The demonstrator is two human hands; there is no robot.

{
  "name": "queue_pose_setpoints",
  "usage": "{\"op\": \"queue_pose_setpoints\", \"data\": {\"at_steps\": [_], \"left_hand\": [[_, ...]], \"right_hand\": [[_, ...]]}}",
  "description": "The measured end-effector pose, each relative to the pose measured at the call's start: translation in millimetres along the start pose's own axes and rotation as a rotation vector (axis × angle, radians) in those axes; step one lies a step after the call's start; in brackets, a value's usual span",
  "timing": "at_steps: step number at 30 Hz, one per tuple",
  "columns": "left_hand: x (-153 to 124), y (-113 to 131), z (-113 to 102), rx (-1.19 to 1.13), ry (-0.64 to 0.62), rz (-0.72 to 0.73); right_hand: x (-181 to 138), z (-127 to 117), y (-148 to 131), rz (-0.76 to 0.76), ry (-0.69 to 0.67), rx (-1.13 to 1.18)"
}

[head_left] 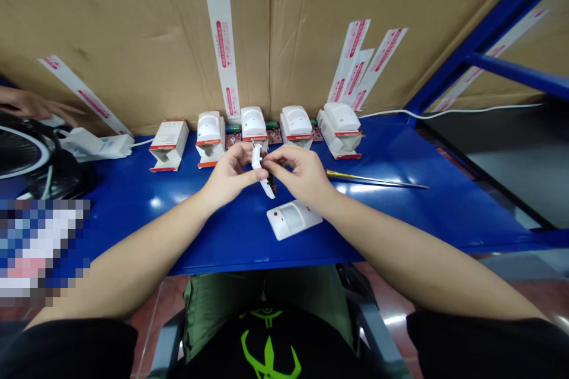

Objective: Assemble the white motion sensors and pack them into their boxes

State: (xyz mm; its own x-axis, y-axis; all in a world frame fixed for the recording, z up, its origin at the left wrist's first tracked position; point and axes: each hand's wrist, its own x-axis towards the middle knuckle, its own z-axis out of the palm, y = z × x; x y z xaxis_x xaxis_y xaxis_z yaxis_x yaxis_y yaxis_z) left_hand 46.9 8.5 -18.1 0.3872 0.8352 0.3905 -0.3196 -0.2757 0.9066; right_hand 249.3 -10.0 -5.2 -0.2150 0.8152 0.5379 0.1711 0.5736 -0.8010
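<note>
Both hands meet over the middle of the blue table (400,207). My left hand (229,174) is closed round a thin white plastic back piece (258,160) held upright on edge. My right hand (300,173) pinches at the same piece from the right, fingers curled, where a small dark part shows at its lower end. Just in front of my hands lies a white sensor cover (293,219), face up on the table.
Several white sensors on small boxes (253,124) stand in a row along the cardboard wall, with an empty box (169,143) to the left. A yellow-handled screwdriver (373,179) lies to the right. Another person's hand (31,105) and a black fan (26,157) are at far left.
</note>
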Motion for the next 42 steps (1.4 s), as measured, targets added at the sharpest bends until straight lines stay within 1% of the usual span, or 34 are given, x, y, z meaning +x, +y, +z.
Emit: {"op": "queue_pose_setpoints", "data": {"at_steps": [2, 4, 10, 15, 19, 25, 31, 37, 42], "left_hand": [[0.5, -1.1, 0.0, -0.005, 0.014, 0.004], [0.8, -2.0, 0.0, -0.01, 0.019, 0.005], [-0.4, -1.0, 0.0, 0.009, 0.008, 0.013], [-1.4, -0.5, -0.8, 0.025, 0.007, 0.055], [-1.5, -1.6, -2.4, 0.04, 0.019, 0.084], [-1.6, -1.6, -2.6, 0.061, 0.011, 0.103], [-1.7, -1.7, -0.3, 0.051, 0.004, 0.092], [-1.5, -0.9, 1.9, 0.048, 0.027, 0.096], [-0.5, -0.2, 3.2, 0.038, 0.013, 0.107]], "right_hand": [[-1.2, 1.0, -0.5, -0.07, 0.01, -0.058], [-1.9, 1.7, -0.7, -0.099, 0.002, -0.089], [-2.3, 0.4, -0.6, -0.062, -0.005, -0.148], [-3.5, -2.6, -5.4, -0.187, -0.006, -0.188], [-4.5, -3.9, -9.1, -0.229, -0.024, -0.246], [-4.9, -2.2, -6.2, -0.326, -0.018, -0.315], [-5.2, 0.0, -4.8, -0.355, -0.014, -0.326], [-4.3, 0.0, -5.0, -0.273, -0.013, -0.296], [-4.5, 1.1, -4.0, -0.296, -0.023, -0.297]]}}
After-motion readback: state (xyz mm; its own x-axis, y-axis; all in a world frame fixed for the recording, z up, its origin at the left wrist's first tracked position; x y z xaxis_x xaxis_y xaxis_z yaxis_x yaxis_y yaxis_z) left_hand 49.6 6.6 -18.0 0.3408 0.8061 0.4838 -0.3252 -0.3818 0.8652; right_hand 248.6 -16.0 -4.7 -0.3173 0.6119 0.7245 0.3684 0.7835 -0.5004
